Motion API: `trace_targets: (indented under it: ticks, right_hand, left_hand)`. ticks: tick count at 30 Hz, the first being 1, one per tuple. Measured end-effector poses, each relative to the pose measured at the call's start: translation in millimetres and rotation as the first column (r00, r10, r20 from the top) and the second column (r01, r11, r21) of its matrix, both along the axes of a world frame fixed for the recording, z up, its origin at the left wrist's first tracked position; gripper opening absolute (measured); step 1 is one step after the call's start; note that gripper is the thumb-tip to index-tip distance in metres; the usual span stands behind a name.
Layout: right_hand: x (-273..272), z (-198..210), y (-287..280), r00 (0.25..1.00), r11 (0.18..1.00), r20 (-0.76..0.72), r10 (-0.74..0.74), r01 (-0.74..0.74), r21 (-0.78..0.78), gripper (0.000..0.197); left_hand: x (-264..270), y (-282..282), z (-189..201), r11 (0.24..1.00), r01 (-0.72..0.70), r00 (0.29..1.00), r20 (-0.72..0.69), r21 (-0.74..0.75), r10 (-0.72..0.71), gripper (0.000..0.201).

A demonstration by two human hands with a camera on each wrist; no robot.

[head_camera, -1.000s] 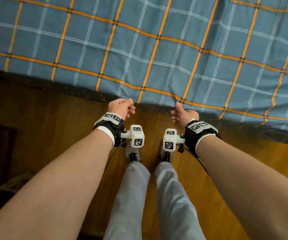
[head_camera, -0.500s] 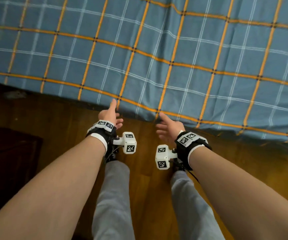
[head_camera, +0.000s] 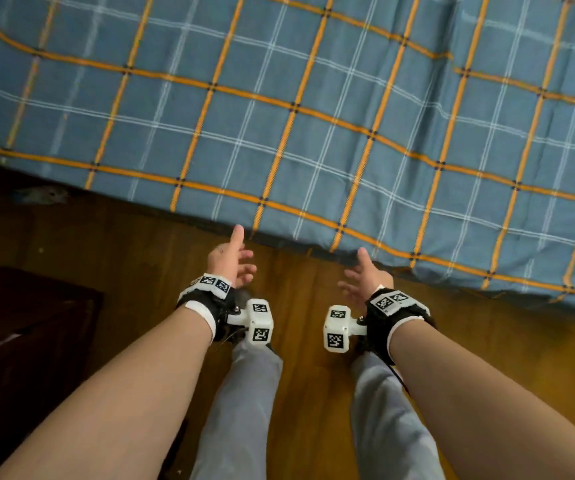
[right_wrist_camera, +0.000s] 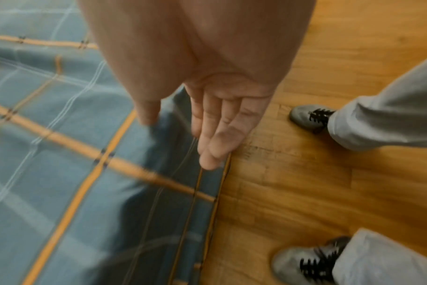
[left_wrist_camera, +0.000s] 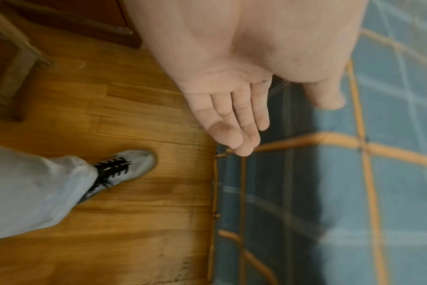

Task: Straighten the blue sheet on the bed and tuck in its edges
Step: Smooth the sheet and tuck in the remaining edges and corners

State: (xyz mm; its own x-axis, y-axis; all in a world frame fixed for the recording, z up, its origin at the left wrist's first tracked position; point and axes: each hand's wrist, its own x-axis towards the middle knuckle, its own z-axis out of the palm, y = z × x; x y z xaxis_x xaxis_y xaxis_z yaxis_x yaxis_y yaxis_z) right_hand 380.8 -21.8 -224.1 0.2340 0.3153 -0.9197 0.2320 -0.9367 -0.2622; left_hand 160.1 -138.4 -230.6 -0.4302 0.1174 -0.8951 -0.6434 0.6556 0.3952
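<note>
The blue sheet (head_camera: pixel 313 109) with orange and white check lines covers the bed across the top of the head view; its near edge hangs down the bed's side toward the floor (left_wrist_camera: pixel 268 192) (right_wrist_camera: pixel 73 154). My left hand (head_camera: pixel 234 258) hovers just short of that edge, fingers straight, thumb pointing at the sheet, holding nothing (left_wrist_camera: pixel 234 119). My right hand (head_camera: pixel 362 275) is likewise open with its palm inward, a little below the hanging edge, and empty (right_wrist_camera: pixel 222 127). Neither hand touches the fabric in the head view.
Wooden plank floor (head_camera: pixel 313 375) lies under me, with my grey-trousered legs (head_camera: pixel 244 393) and grey laced shoes (left_wrist_camera: pixel 132 165) close to the bed. A dark wooden piece of furniture (head_camera: pixel 19 341) stands at the left.
Both hands gripped the sheet's hanging edge a second ago; they have let go, opened and drawn back from the bed. The sheet now lies flatter along its edge.
</note>
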Motion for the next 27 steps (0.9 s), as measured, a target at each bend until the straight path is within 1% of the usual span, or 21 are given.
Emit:
trace_targets:
  ticks: [1, 3, 5, 6, 9, 11, 13, 15, 16, 18, 20, 21, 23, 25, 27]
  right_hand:
    - [-19.8, 1.9, -3.8, 1.0, 1.0, -0.009, 0.023, -0.023, -0.019, 0.057]
    - [-56.0, 1.5, -12.6, 0.998, 0.998, -0.042, 0.056, -0.057, -0.023, 0.054]
    - [-83.8, -2.9, -18.0, 0.994, 0.997, -0.082, 0.071, -0.071, 0.007, 0.047]
    - [-93.2, -6.3, -19.6, 0.993, 0.997, -0.094, 0.069, -0.066, 0.029, 0.044]
    - [-104.4, -13.7, -26.5, 0.995, 0.996, -0.089, 0.036, -0.029, 0.081, 0.039]
    - [-101.4, -13.6, -30.6, 0.998, 0.993, -0.054, 0.039, -0.033, 0.117, 0.034]
    - [-100.5, -9.7, -32.4, 0.995, 0.99, -0.054, 0.079, -0.072, 0.123, 0.031]
    - [-104.3, -4.8, -33.9, 0.987, 0.988, -0.082, 0.141, -0.134, 0.082, 0.029]
    - [-106.3, -2.3, -35.2, 0.98, 0.984, -0.09, 0.177, -0.173, 0.051, 0.028]
    - [-109.9, 4.2, -33.9, 0.966, 0.971, -0.108, 0.236, -0.24, -0.021, 0.031]
    - [-111.3, 13.5, -28.2, 0.954, 0.948, -0.127, 0.27, -0.286, -0.137, 0.037]
    - [-113.4, 18.9, -24.9, 0.943, 0.93, -0.142, 0.3, -0.322, -0.179, 0.039]
    - [-117.5, 25.0, -16.8, 0.92, 0.905, -0.152, 0.362, -0.386, -0.179, 0.039]
    - [-126.7, 27.4, -9.8, 0.906, 0.9, -0.163, 0.39, -0.413, -0.142, 0.038]
    - [-141.4, 27.8, -8.4, 0.888, 0.886, -0.202, 0.413, -0.443, -0.138, 0.037]
  left_hand:
    - [-17.7, 6.2, 2.0, 1.0, -0.017, 1.0, -0.025, 0.013, 0.017, 0.048]
    - [-48.5, 13.8, 2.7, 0.999, -0.02, 0.995, -0.098, 0.036, 0.023, 0.043]
    - [-67.4, 12.1, -0.6, 0.996, 0.075, 0.985, -0.156, 0.041, -0.068, 0.035]
    - [-72.2, 8.7, -1.9, 0.991, 0.127, 0.977, -0.177, 0.038, -0.119, 0.035]
    - [-77.3, -5.9, -8.9, 0.98, 0.193, 0.959, -0.217, 0.04, -0.18, 0.039]
    - [-76.0, -19.5, -15.0, 0.98, 0.195, 0.965, -0.183, 0.035, -0.186, 0.036]
    - [-75.1, -33.2, -17.1, 0.987, 0.159, 0.974, -0.167, 0.036, -0.151, 0.034]
    - [-76.7, -40.3, -15.2, 0.996, 0.083, 0.981, -0.177, 0.023, -0.078, 0.034]
    - [-77.8, -41.7, -14.9, 0.998, 0.063, 0.982, -0.178, 0.009, -0.06, 0.034]
    - [-81.1, -36.6, -11.5, 0.998, 0.051, 0.989, -0.134, -0.032, -0.055, 0.031]
    - [-87.6, -29.6, -4.4, 0.993, 0.008, 0.996, -0.083, -0.114, -0.017, 0.036]
    - [-93.1, -25.8, -1.0, 0.99, -0.025, 0.995, -0.098, -0.141, 0.011, 0.04]
    - [-105.7, -16.4, 6.2, 0.984, -0.075, 0.98, -0.193, -0.162, 0.043, 0.05]
    - [-123.3, -12.1, 11.6, 0.98, -0.077, 0.96, -0.28, -0.186, 0.022, 0.057]
    - [-144.6, -13.9, 9.0, 0.98, -0.045, 0.948, -0.318, -0.191, -0.018, 0.057]
